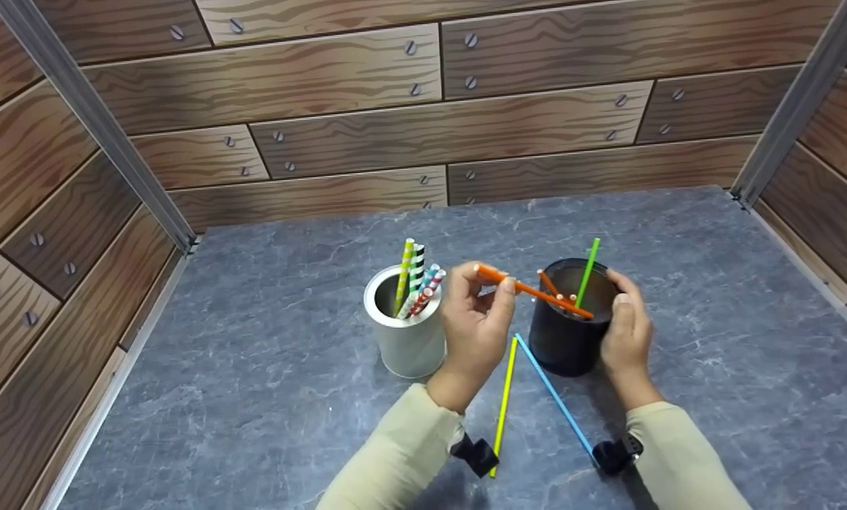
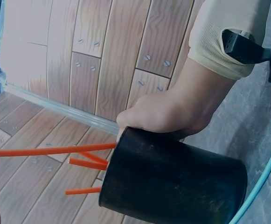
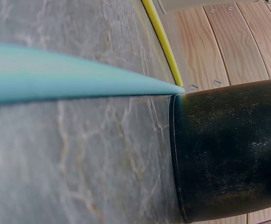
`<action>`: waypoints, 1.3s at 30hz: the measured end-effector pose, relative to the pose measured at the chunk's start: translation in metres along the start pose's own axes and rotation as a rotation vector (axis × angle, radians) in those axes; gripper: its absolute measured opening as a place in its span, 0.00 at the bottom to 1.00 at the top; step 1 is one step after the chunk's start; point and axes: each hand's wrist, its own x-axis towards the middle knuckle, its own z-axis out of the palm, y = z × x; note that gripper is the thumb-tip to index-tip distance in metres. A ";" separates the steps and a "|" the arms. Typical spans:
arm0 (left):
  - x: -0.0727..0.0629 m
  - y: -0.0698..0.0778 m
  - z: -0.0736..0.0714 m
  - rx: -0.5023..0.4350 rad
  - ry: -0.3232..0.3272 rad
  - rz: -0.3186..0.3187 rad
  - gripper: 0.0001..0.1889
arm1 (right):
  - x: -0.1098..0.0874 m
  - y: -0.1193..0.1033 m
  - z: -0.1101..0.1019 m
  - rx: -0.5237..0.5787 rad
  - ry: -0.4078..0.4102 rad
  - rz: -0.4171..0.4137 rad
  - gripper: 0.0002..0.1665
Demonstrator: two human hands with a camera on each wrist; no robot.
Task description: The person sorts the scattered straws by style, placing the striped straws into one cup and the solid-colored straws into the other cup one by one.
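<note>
My left hand [image 1: 474, 327] pinches an orange straw [image 1: 530, 289] between thumb and fingers. The straw slants down to the right, its far end at the mouth of a black cup [image 1: 564, 350]. My right hand [image 1: 630, 336] grips that cup by its right side near the rim; the left wrist view shows the same hand [image 2: 161, 112] against the cup wall. Standing in the black cup are a green straw [image 1: 588, 270] and several orange straws [image 2: 86, 164]. How deep the pinched straw reaches is unclear.
A white cup [image 1: 411, 347] holding several striped straws [image 1: 416, 276] stands left of my left hand. Between my forearms, a yellow straw [image 1: 506, 400] and a blue straw [image 1: 554, 392] lie on the grey marbled table [image 1: 268, 382]. Wood-patterned walls [image 1: 338, 134] enclose it.
</note>
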 end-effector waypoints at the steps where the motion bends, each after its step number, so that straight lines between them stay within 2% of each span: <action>1: 0.000 -0.001 0.001 -0.014 0.003 -0.022 0.08 | 0.000 0.000 0.000 0.000 -0.001 0.002 0.24; 9: -0.001 -0.012 0.004 -0.119 0.089 -0.216 0.06 | 0.001 -0.001 0.000 0.010 -0.005 0.005 0.24; 16: 0.001 -0.021 0.004 -0.157 0.216 -0.309 0.07 | 0.001 0.000 0.000 0.018 -0.003 0.000 0.24; 20: 0.000 -0.025 0.004 -0.152 0.243 -0.326 0.07 | 0.001 0.001 0.001 0.018 0.001 -0.008 0.23; 30: -0.010 -0.034 0.001 0.007 0.118 -0.242 0.06 | 0.000 -0.001 0.001 0.010 0.000 -0.008 0.23; 34: -0.014 -0.033 0.002 0.034 0.077 -0.281 0.07 | 0.000 0.001 0.001 0.023 0.005 -0.032 0.24; 39: -0.013 -0.018 0.006 0.093 -0.006 -0.330 0.06 | 0.000 0.001 0.002 0.061 0.017 -0.063 0.23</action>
